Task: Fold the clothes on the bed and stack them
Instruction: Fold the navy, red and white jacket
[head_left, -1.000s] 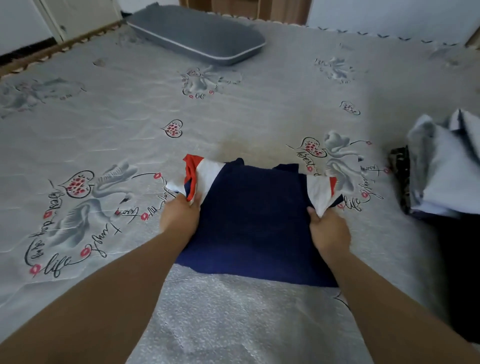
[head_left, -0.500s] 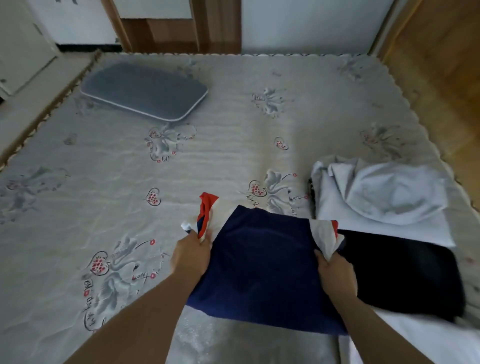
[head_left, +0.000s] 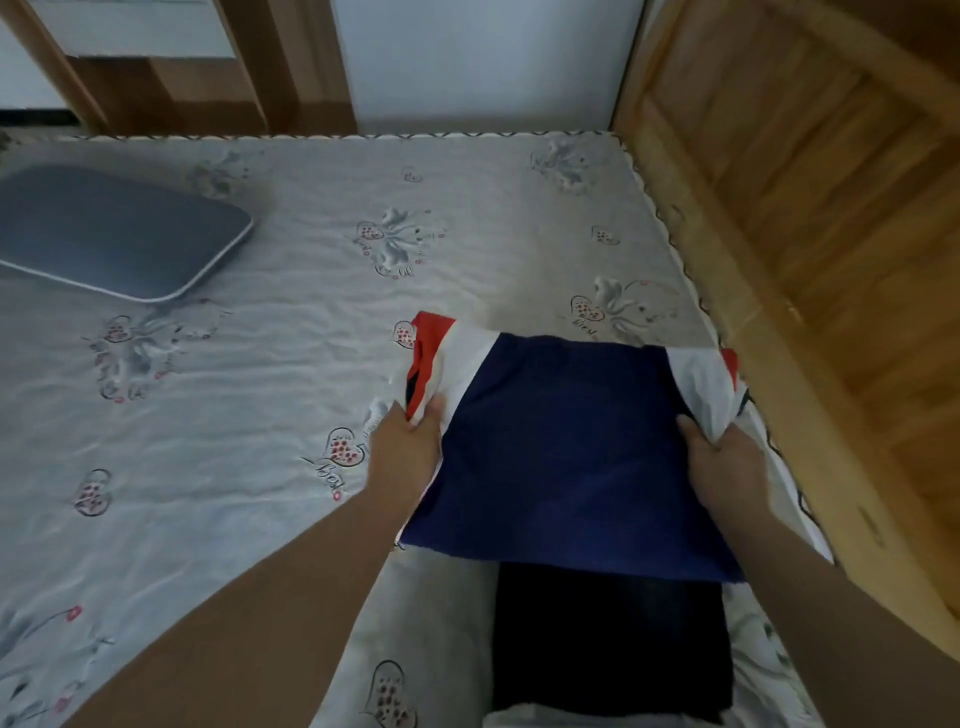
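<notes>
Navy folded shirt with red-and-white sleeves (head_left: 561, 447) hangs over the black folded garment (head_left: 613, 639) on the bed; left hand (head_left: 405, 452) and right hand (head_left: 722, 462) pinch its sides. Best lowered squarely, edges aligned.

— What stands around the bed (head_left: 311, 467)?

— Its grey quilted cover, printed with hearts and flowers, runs to a scalloped far edge. A grey pillow (head_left: 114, 234) lies near the far left corner.

— And beyond?

— A white wall (head_left: 483, 57) and brown wooden framing (head_left: 280, 62) at the far edge; a light wooden panelled board (head_left: 810, 208) along the right edge. Soft, even light.
</notes>
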